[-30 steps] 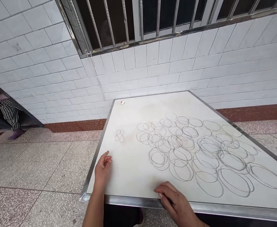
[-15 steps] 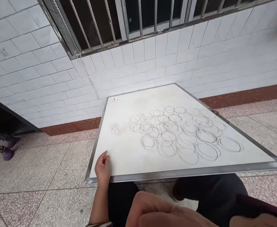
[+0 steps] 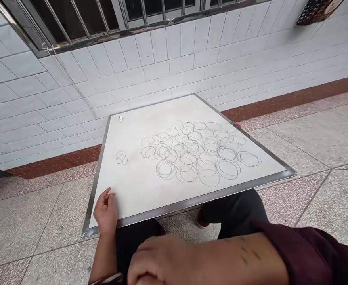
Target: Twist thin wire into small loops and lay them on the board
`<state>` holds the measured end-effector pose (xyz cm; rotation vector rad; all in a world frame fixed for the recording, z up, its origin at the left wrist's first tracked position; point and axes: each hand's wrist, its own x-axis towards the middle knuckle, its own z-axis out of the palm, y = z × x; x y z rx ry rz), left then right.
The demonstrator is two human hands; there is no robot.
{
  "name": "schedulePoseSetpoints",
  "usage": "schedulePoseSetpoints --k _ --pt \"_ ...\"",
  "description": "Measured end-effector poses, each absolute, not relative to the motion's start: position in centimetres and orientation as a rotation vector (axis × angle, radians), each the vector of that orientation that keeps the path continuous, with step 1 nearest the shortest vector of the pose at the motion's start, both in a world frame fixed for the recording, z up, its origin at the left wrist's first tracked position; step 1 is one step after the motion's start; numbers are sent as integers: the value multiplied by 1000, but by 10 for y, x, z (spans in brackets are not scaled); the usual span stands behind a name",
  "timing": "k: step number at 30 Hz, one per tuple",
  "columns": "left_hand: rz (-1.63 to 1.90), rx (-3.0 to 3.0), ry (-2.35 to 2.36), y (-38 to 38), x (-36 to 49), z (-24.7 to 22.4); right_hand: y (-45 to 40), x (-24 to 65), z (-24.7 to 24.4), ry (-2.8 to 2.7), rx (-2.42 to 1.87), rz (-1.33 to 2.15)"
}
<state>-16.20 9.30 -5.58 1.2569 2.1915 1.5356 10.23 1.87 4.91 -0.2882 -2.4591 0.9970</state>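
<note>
My left hand (image 3: 105,213) rests on the near left corner of the white tabletop (image 3: 135,194), its fingers loosely curled and apart, with nothing visible in them. Close to the camera, in front of the table's near edge, my right hand (image 3: 162,259) is curled into a fist; whatever it may hold is hidden. Many overlapping drawn circles (image 3: 188,158) cover the middle and right of the tabletop. A small looped drawing (image 3: 122,157) is on the left. By the far left corner lies a small white and red object (image 3: 121,118), too small to name.
A grey metal rim (image 3: 192,204) borders the table. Behind it rises a white tiled wall (image 3: 162,67) with a barred window (image 3: 102,18). A dark patterned item (image 3: 313,12) shows at upper right. My knees (image 3: 236,209) are under the near edge, above a speckled tile floor (image 3: 304,198).
The view has turned right, so the table sits further left and the other person's legs are out of sight. My right fist and forearm show more fully. My left hand stays on the corner.
</note>
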Motion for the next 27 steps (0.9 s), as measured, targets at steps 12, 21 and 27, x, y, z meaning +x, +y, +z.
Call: schedulePoseSetpoints --k 12,21,27 --pt "1508 1258 2159 103 -162 -54 163 217 -8 -2379 -1411 431" --pt "1419 1447 2194 96 -163 -63 166 224 -36 -2374 -1426 417" --pt "1197 1833 2135 117 -146 -44 166 217 -45 -2487 -1387 325"
